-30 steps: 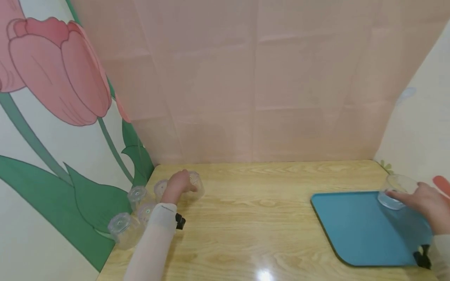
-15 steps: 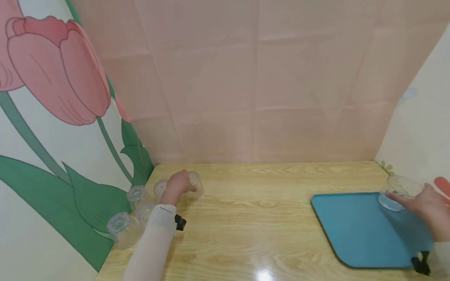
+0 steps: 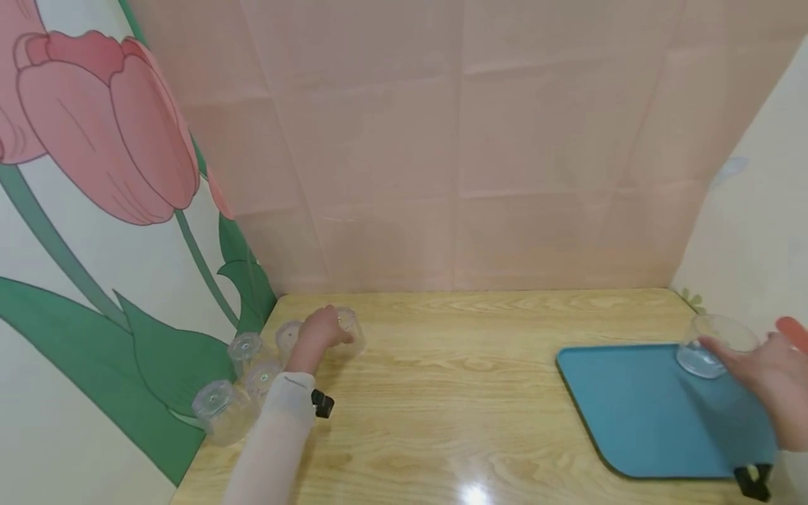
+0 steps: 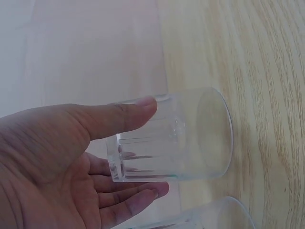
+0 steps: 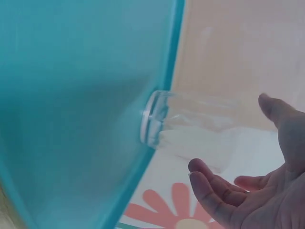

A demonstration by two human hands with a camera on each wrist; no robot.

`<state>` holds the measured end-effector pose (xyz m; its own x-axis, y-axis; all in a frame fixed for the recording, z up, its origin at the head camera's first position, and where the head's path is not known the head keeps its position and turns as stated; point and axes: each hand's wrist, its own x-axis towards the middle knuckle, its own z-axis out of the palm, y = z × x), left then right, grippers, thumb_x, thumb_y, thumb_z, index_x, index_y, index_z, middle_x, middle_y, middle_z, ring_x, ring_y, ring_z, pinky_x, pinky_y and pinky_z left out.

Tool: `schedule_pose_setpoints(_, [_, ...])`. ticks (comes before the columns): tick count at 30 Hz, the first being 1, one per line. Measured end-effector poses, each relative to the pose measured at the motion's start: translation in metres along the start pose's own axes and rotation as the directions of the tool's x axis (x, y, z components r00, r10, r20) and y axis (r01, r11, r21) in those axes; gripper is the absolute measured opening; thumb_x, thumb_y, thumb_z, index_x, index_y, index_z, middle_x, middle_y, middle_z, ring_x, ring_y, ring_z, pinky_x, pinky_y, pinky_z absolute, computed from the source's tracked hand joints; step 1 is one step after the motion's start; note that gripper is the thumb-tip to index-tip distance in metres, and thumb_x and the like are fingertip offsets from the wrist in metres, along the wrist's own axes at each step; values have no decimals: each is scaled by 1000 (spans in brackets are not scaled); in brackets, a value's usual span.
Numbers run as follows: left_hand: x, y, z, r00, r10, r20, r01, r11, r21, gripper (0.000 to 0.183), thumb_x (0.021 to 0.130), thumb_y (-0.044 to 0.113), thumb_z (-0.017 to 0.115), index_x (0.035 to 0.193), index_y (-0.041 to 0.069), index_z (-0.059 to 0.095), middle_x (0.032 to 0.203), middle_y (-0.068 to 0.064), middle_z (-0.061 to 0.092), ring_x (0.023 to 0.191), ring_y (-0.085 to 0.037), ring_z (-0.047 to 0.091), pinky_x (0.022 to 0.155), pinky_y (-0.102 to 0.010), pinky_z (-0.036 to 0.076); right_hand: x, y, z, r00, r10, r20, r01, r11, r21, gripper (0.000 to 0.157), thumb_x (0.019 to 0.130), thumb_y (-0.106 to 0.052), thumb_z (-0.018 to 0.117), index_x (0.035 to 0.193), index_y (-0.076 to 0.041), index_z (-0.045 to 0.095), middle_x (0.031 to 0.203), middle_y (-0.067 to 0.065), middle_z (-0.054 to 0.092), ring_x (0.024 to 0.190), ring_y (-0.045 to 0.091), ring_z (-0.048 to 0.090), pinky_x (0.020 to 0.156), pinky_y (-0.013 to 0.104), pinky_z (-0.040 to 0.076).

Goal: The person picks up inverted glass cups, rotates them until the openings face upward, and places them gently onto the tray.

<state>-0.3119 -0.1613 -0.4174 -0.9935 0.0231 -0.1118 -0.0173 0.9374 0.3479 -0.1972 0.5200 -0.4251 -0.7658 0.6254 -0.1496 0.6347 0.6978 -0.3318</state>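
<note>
My left hand (image 3: pixel 320 333) holds a clear drinking glass (image 3: pixel 351 330) that stands upside down at the back left of the wooden table. In the left wrist view the thumb lies along one side of this glass (image 4: pixel 171 138) and the fingers along the other, near its thick base. On the far right corner of a blue tray (image 3: pixel 663 414) stands another clear glass (image 3: pixel 702 361), upright. Beside it is my right hand (image 3: pixel 764 379), thumb and fingers spread. The right wrist view shows that hand (image 5: pixel 257 191) apart from the glass (image 5: pixel 190 126), or nearly so.
Several more upside-down glasses cluster left of my left hand, among them a front one (image 3: pixel 221 410) and one by the wall (image 3: pixel 247 351). A tulip-painted wall (image 3: pixel 107 133) borders the left, a pink sheet (image 3: pixel 454 175) the back, and a pale wall (image 3: pixel 770 210) the right.
My right hand has let go of the glass on the tray and drawn slightly to the right, its fingers spreading. The left hand and its glass have hardly moved.
</note>
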Motion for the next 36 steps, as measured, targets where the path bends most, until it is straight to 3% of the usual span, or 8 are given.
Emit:
schedule_pose_setpoints(6, [-5,1,-3,1000,17,-6,-17,1000,-1,73,84,33,83,136,-9,53,132,-26,60,117,-41,59,98,-52,50,-15,-11,-6,996,-90,-29,89,996,-13,109,97,-67,46,148,22,9,125,49,36,101,54,51,87,61,52])
schedule_pose_setpoints(10, [-8,5,-6,1000,29,-3,-29,999,-18,81,83,36,83,140,-9,49,135,-27,58,120,-43,57,101,-53,48,-35,-24,-6,984,-171,-57,173,984,40,101,100,-60,46,145,23,12,123,48,36,103,58,49,81,62,51])
schedule_pose_setpoints(16, [-19,6,-9,998,61,-16,-61,997,-53,83,82,39,83,140,-8,49,136,-27,58,121,-43,58,100,-53,49,-58,-42,3,929,-349,-122,363,922,132,94,102,-56,48,147,20,18,128,48,39,108,61,45,76,63,48])
schedule_pose_setpoints(25, [-38,7,-7,990,121,-78,-132,978,-161,83,82,45,82,140,-6,50,135,-25,59,120,-41,59,98,-55,50,-81,-65,20,871,-491,9,471,841,267,95,103,-59,44,153,15,12,141,46,36,118,63,41,78,64,46])
schedule_pose_setpoints(29, [-49,10,-7,990,116,-86,-132,966,-222,84,83,45,82,141,-6,48,137,-26,57,122,-42,58,97,-57,50,-92,-76,24,832,-547,90,489,801,344,93,104,-56,42,155,13,5,148,44,31,122,61,45,84,64,47])
schedule_pose_setpoints(36, [-63,18,-5,993,82,-87,-105,948,-302,90,86,46,79,148,-7,40,145,-29,50,128,-46,53,100,-59,49,-109,-93,34,788,-589,180,482,771,416,91,105,-55,43,157,9,6,153,40,30,122,54,55,88,60,50])
